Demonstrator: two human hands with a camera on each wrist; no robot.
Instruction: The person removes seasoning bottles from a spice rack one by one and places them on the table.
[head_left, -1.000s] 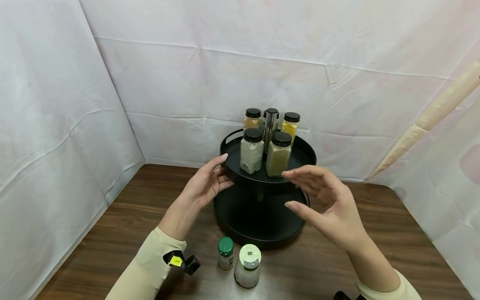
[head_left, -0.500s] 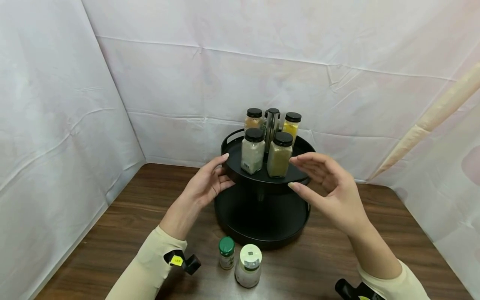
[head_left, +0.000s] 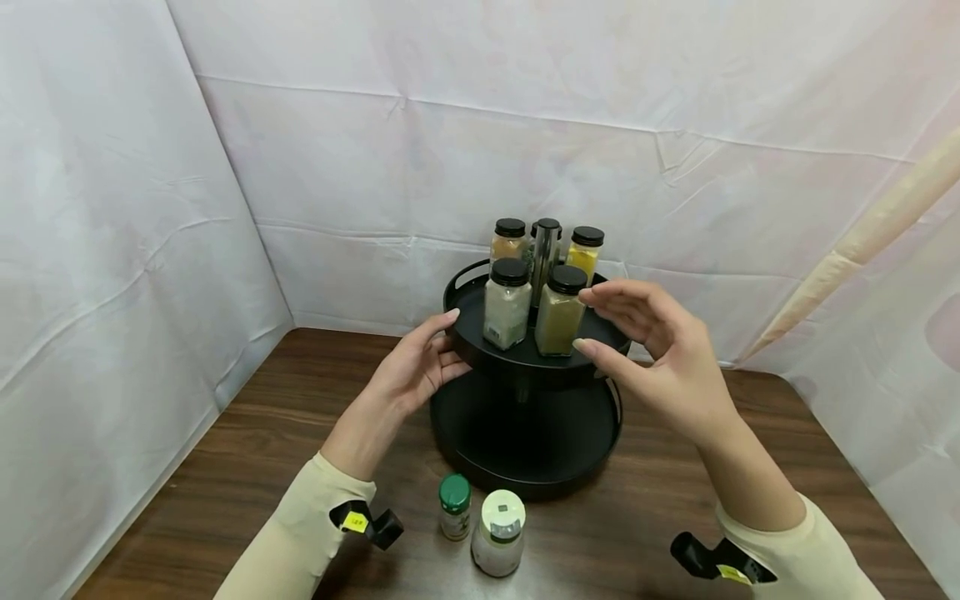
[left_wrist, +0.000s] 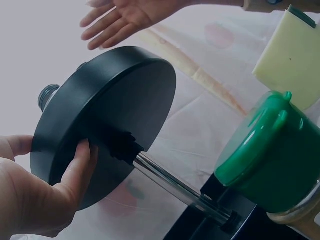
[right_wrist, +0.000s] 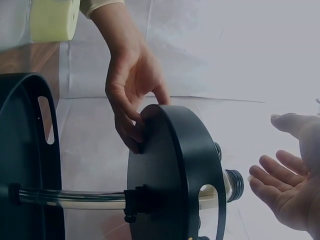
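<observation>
My left hand (head_left: 408,367) grips the left rim of the upper tray (head_left: 517,372) of a black two-tier turntable rack, thumb over the edge and fingers beneath, as the left wrist view confirms. Several square glass spice jars with black lids stand on that tray. At the front are a pale one (head_left: 507,315) and an olive-brown one (head_left: 558,325). My right hand (head_left: 667,358), thumb and fingers spread apart, hovers just right of the olive-brown jar. In the right wrist view a gap separates this hand (right_wrist: 295,185) from the nearest jar lid (right_wrist: 235,185).
The lower tray (head_left: 495,425) rests on a wooden table (head_left: 675,533). In front of it stand a small green-capped bottle (head_left: 454,497) and a wider jar with a pale yellow-green lid (head_left: 498,542). White cloth (head_left: 375,150) hangs behind and at both sides.
My right hand has risen along the tray's right side, from below the upper rim to beside the olive-brown jar. My left hand keeps its hold on the tray rim.
</observation>
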